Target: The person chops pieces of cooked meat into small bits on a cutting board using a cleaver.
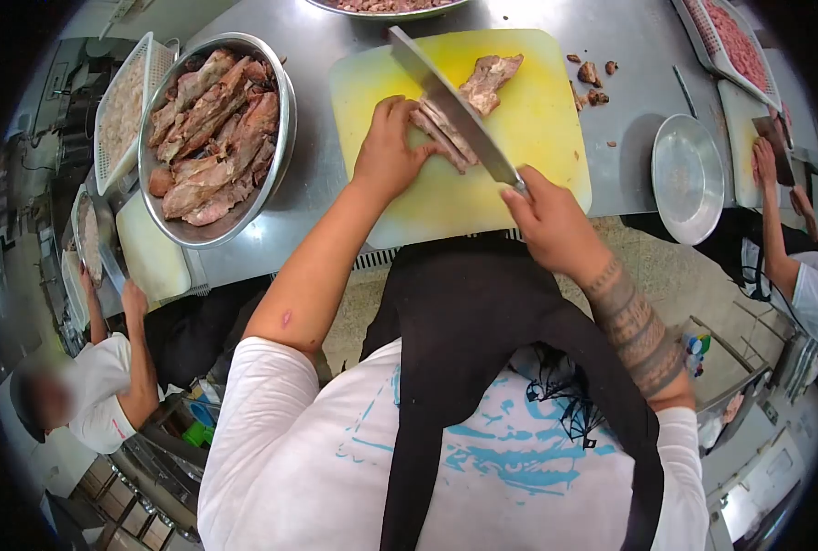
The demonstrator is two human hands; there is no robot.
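My right hand [556, 220] grips the handle of a cleaver [459, 110] with a long, broad blade. The blade slants across pieces of cooked meat [442, 138] on a yellow-and-white cutting board [537, 174]. With fingers and thumb, my left hand [389, 151] holds the near strips of that meat, just left of the blade. Another chunk of meat [492, 81] lies beyond the blade; whether it joins the strips is hidden. Left of the board, a steel bowl [285, 151] holds several large pieces of cooked meat [216, 138].
Meat scraps [593, 78] lie right of the board. A shallow metal pan [689, 174] overhangs the table's front edge. At the far edge sits a bowl of chopped meat [391, 7]. White baskets [106, 138] flank the table. Co-workers with knives stand left [106, 386] and right [785, 257].
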